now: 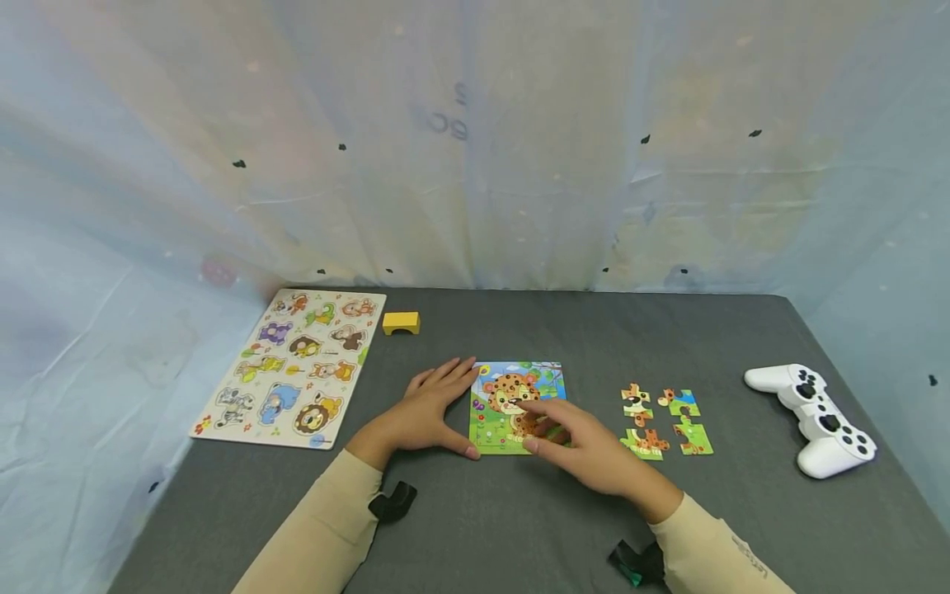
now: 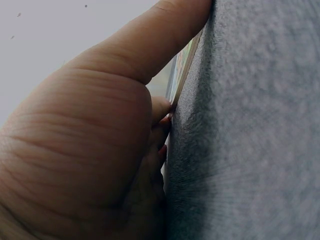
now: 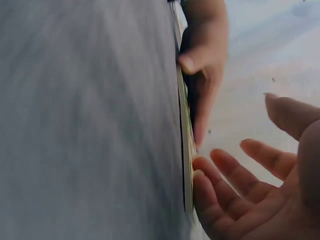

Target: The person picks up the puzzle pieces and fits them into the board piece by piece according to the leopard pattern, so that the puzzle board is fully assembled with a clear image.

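Note:
A small square leopard jigsaw puzzle point(image 1: 508, 429) lies flat on the grey cloth between both hands. My left hand point(image 1: 432, 410) lies with straight, spread fingers along its left edge; thumb and fingertips touch or nearly touch that edge. Over the puzzle's right part hovers my right hand point(image 1: 586, 445), fingers loosely bent and apart, pinching nothing. In the right wrist view, some fingertips point(image 3: 204, 185) of that hand meet the puzzle's edge point(image 3: 187, 175), while the thumb stays away. Part of the leopard picture is hidden under the right hand.
Several loose jigsaw pieces point(image 1: 693, 436) lie right of the puzzle. Farther right is a white game controller point(image 1: 824, 421). An animal peg board point(image 1: 289, 388) lies at the left, with a yellow arch block point(image 1: 402, 322) beside it. Plastic sheeting point(image 1: 475, 206) hangs behind the table.

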{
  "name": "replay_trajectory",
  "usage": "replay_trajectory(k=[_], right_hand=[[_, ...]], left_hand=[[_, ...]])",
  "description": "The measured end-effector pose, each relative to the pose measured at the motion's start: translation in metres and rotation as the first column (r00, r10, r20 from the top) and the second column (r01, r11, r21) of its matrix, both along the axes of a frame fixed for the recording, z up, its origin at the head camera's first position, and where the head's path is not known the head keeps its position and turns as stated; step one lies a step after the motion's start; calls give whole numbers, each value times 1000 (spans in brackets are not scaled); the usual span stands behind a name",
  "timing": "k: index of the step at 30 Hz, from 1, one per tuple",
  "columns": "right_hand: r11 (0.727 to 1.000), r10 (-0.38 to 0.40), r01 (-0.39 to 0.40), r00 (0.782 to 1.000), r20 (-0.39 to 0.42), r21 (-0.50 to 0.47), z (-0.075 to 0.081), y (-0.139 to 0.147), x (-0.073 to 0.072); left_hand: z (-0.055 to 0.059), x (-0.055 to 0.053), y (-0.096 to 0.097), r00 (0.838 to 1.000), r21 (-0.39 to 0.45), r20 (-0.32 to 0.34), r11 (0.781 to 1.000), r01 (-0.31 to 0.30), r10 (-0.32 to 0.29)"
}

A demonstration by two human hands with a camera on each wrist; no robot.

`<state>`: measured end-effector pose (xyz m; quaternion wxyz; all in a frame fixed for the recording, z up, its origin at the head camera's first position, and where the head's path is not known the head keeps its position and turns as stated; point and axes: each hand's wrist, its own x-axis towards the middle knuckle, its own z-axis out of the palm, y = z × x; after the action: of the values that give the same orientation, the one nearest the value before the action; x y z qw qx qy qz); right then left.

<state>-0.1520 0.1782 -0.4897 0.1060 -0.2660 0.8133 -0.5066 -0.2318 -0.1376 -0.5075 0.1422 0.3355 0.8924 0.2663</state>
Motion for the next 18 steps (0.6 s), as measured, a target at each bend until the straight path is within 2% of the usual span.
replay_trajectory(k=[5,12,15,18], right_hand=[[996,-60,58,998,-23,-61,1,27,-2],[977,-121,115,992,-26,-177,7,64,-10],[965,-140,132,990,-19,-225,10,81,-13],[942,-124,116,992,-7,-316,13,98,-15]], left_hand=[[-1,0,-1,1000,1,0,1000,6,-6],[2,0,-1,1000,1,8,1000,-4,4],[2,0,-1,1000,-7,4,1000,-3,3],[2,0,0,1000,0,10,1000,-2,2]])
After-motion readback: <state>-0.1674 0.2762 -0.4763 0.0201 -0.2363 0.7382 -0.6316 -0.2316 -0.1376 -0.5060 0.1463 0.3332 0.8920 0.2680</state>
